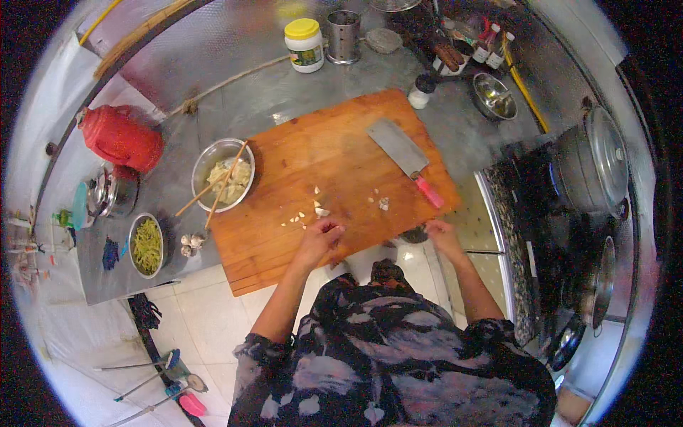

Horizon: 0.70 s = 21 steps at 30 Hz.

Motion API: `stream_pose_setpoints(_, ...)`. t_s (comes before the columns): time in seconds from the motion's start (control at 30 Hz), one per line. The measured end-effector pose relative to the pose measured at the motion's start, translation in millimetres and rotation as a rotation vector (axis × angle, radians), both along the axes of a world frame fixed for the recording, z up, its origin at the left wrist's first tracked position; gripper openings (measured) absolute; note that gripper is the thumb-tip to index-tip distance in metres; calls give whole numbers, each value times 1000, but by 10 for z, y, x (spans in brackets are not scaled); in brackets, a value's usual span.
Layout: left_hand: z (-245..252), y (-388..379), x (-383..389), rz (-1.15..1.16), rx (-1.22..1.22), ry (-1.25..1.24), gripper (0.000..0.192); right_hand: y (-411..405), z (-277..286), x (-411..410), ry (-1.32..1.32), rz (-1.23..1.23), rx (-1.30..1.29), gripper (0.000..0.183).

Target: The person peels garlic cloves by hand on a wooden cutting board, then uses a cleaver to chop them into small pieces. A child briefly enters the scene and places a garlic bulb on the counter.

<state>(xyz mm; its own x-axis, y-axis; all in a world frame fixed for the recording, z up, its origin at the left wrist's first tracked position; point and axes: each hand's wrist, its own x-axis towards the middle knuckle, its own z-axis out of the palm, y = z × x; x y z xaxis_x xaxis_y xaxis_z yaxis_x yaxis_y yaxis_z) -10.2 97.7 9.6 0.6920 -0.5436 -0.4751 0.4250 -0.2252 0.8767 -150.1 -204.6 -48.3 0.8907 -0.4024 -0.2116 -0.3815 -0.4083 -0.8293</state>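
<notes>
My left hand (323,235) is over the near edge of a wooden cutting board (331,155), fingers curled with something small and pale at the fingertips, perhaps a garlic clove. Several peeled garlic cloves (322,212) lie just beyond it. My right hand (442,235) hangs past the board's near right edge, fingers bent; whether it holds anything cannot be made out. Between the hands, farther in, lie bits of garlic skin (383,203). A cleaver (397,147) with a pink handle rests flat on the board's right side.
Left of the board stand a steel bowl (199,155) of pale food with chopsticks across it, whole garlic bulbs (191,244) and a bowl of green strips (147,248). Behind are a yellow-lidded jar (304,47) and a black-capped shaker (422,92). A large pot (576,165) stands at right.
</notes>
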Motion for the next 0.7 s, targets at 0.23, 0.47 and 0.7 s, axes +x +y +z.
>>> stream_pose_setpoints(0.23, -322, -429, 97, -118, 245, -650, 14, -308, 437, 158, 127, -151, -761, 25)
stream_pose_setpoints(0.47, -364, -735, 160, -227, 376, -793, 13, -60, 489, 816, -222, 134, -830, 26)
stream_pose_setpoints(0.7, -556, -931, 275, -102, 499, -827, 15, -281, 449, 493, 117, 294, -137, 34)
